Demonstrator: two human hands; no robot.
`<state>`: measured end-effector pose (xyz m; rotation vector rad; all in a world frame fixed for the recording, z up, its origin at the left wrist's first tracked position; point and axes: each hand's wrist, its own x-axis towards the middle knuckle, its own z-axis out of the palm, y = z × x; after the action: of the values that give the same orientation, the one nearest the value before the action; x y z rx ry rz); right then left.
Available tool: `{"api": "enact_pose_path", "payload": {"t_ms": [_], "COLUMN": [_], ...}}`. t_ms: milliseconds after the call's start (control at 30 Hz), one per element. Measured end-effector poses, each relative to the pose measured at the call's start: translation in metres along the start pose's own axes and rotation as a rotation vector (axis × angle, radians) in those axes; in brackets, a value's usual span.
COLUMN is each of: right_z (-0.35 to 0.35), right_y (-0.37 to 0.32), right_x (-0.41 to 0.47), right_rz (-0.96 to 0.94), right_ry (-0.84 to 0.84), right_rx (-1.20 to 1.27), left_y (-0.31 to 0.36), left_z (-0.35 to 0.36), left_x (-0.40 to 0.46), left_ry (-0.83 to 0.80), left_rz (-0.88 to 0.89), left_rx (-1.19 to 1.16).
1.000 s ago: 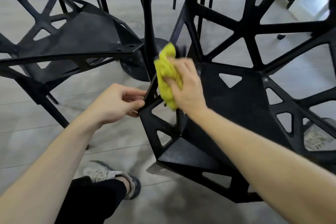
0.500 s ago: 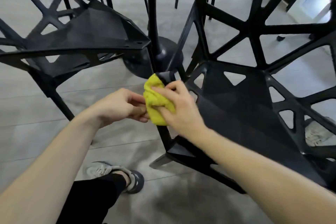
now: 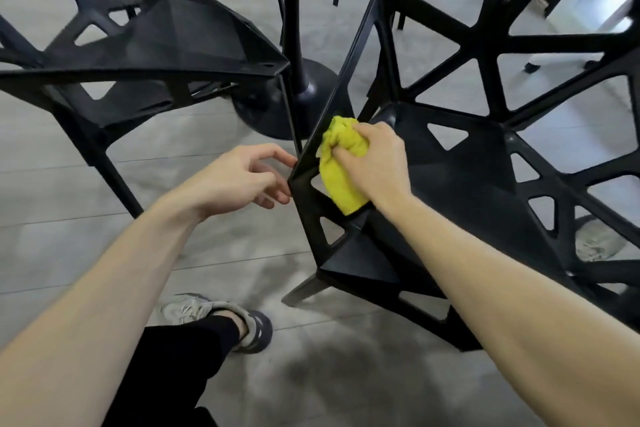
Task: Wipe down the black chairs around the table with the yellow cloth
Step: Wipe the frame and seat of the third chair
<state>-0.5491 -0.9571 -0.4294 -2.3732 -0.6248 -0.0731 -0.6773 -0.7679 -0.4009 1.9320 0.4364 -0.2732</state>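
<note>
A black chair (image 3: pixel 478 180) with triangular cut-outs fills the right half of the head view, its seat tilted toward me. My right hand (image 3: pixel 375 163) grips a bunched yellow cloth (image 3: pixel 341 166) and presses it on the chair's left side frame, beside the seat. My left hand (image 3: pixel 242 180) sits just left of that frame's corner, fingers loosely curled, fingertips touching the edge and holding nothing.
A second black chair (image 3: pixel 166 42) stands at the upper left. The table's black pedestal base (image 3: pixel 287 97) rises between the two chairs. More chair legs show at the top. My shoe (image 3: pixel 221 315) rests on the grey plank floor below.
My right hand has slid the cloth up and to the right along the side frame. My left hand has loosened and drawn back from the cloth to the frame's corner.
</note>
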Motion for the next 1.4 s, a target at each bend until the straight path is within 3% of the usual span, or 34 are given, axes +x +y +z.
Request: {"api": "enact_pose_path", "payload": {"t_ms": [267, 467, 567, 633, 733, 767, 833, 900, 1033, 1100, 1267, 1400], "right_z": [-0.012, -0.008, -0.002, -0.005, -0.022, -0.027, -0.026, -0.012, -0.004, -0.021, 0.014, 0.019], "right_y": [0.003, 0.042, 0.034, 0.017, -0.016, -0.026, -0.034, -0.041, -0.019, 0.006, -0.011, -0.011], "right_x": [-0.048, 0.032, 0.023, -0.008, -0.038, -0.035, -0.018, -0.017, -0.088, -0.102, -0.07, -0.097], "right_rz": [-0.22, 0.048, 0.192, 0.102, -0.162, -0.15, -0.027, 0.005, -0.229, -0.251, -0.03, -0.1], "right_ry": [-0.277, -0.07, -0.004, -0.088, -0.35, -0.302, -0.049, 0.095, -0.25, -0.334, 0.006, -0.034], "right_rx": [0.022, -0.158, -0.183, -0.16, -0.034, 0.029, 0.147, 0.133, 0.087, -0.023, 0.025, 0.114], "left_y": [0.001, -0.004, -0.004, -0.005, -0.004, -0.002, 0.001, 0.004, 0.001, 0.0, 0.0, -0.002], "left_z": [0.003, 0.005, 0.008, 0.007, 0.002, 0.0, -0.004, -0.008, -0.008, -0.005, 0.001, 0.0], "left_x": [0.015, 0.016, 0.015, 0.016, 0.02, 0.02, 0.017, 0.012, 0.009, 0.009, 0.009, 0.007], "left_ry": [0.059, 0.078, 0.102, 0.104, 0.072, 0.057, 0.039, 0.013, -0.107, -0.129, -0.096, -0.11], "left_rz": [0.098, 0.149, 0.146, 0.142, 0.142, 0.133, 0.101, 0.068, -0.036, -0.051, -0.024, -0.027], "left_rx": [0.141, 0.185, 0.172, 0.168, 0.157, 0.149, 0.133, 0.127, 0.219, 0.224, 0.251, 0.3]}}
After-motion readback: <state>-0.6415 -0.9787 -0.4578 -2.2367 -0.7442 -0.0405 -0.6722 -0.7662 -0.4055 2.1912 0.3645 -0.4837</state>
